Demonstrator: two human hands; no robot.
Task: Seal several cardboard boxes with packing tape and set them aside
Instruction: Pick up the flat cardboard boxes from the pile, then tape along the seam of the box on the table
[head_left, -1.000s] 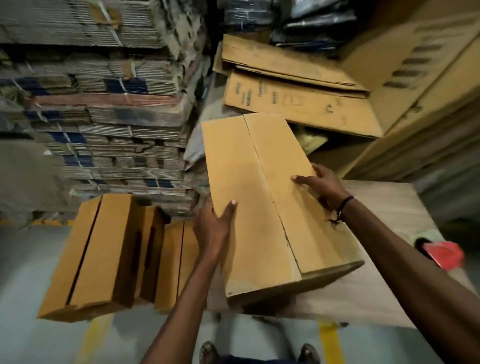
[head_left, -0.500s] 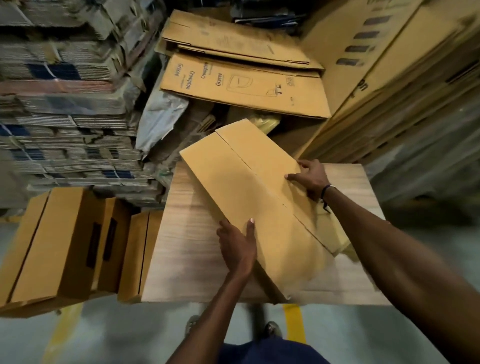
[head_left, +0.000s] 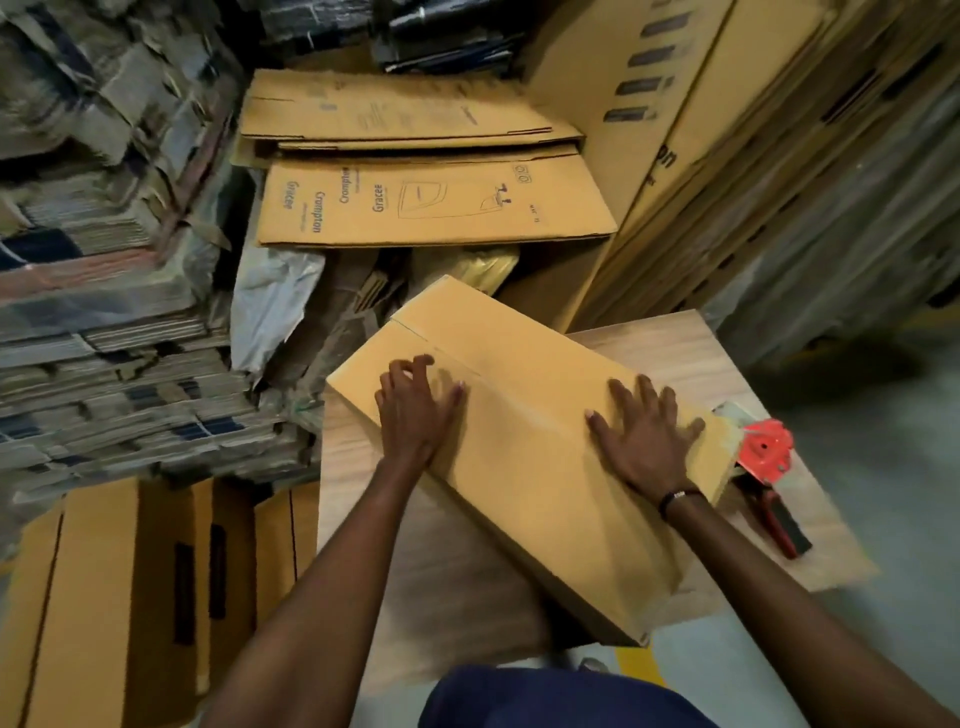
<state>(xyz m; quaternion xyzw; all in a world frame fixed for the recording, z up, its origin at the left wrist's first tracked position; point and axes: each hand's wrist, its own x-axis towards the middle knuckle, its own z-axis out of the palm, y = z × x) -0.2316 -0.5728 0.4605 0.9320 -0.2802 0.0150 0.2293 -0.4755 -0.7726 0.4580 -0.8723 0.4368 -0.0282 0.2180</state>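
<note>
Nearest the camera, a dark blue garment (head_left: 561, 699) is seen at the bottom edge, with two bare forearms reaching forward over a wood-grain table (head_left: 431, 577). A long cardboard box (head_left: 524, 467) is laid diagonally across that table, its closed top flaps meeting along a lengthwise seam on which no tape can be made out. The left hand (head_left: 415, 410) is rested on the box top toward the far end, palm down, with the fingers bent and the fingertips touching the cardboard beside the seam; nothing is gripped. The right hand (head_left: 647, 436) is pressed flat on the top nearer the box's right end, fingers spread and straight, with a dark band worn at the wrist. Just beyond the box's right end, a red tape dispenser (head_left: 769, 467) is lain on the table. To the left, below table level, assembled boxes (head_left: 104, 597) are stood on the floor. Farther off, flattened printed cartons (head_left: 431, 208) are piled, flanked by stacks of folded cardboard (head_left: 104, 260).
</note>
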